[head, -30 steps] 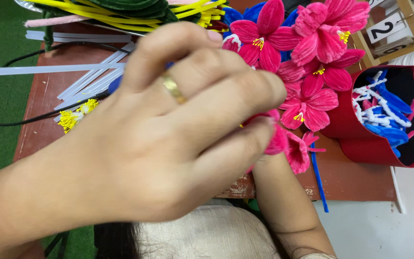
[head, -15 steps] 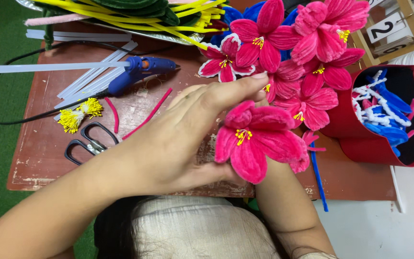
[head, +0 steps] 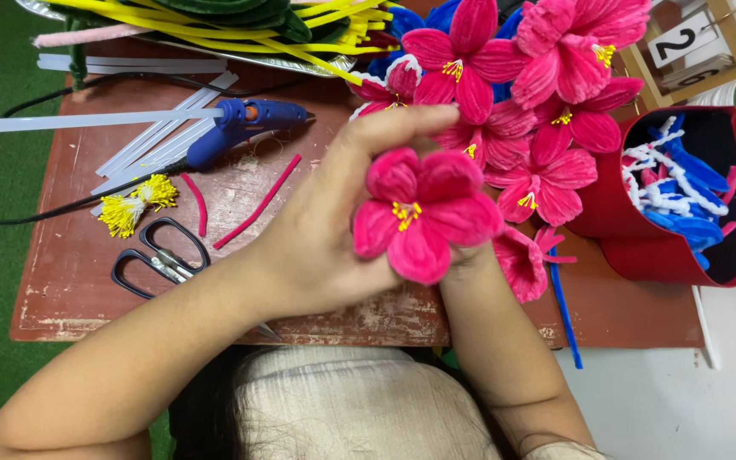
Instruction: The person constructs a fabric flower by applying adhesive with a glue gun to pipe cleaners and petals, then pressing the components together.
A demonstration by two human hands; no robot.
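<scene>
The left hand (head: 325,230) curls around the back of a pink flower (head: 423,217), fingers bent over the upper petals and thumb low behind them, so its grip is closed lightly on the bloom. The right hand (head: 470,255) is mostly hidden behind the petals; it seems to clasp the stem or base from underneath, though the exact grip cannot be told. The flower sits raised above the near edge of the tabletop (head: 70,290), facing the camera, yellow stamens at its centre.

It looks light and soft, fuzzy petals on what seems a wire core, so it would bend and crush easily. Best held at the stem or the base under the petals, not by the petal edges.

Just behind lies a cluster of like flowers (head: 547,102), pink with some blue. To the right stands a red box (head: 683,264) of blue and white pipe cleaners. Left of the hands lie scissors (head: 159,260), a yellow stamen bundle (head: 134,204), red pipe cleaner pieces (head: 257,213), and a blue glue gun (head: 244,123) with clear glue sticks.
</scene>
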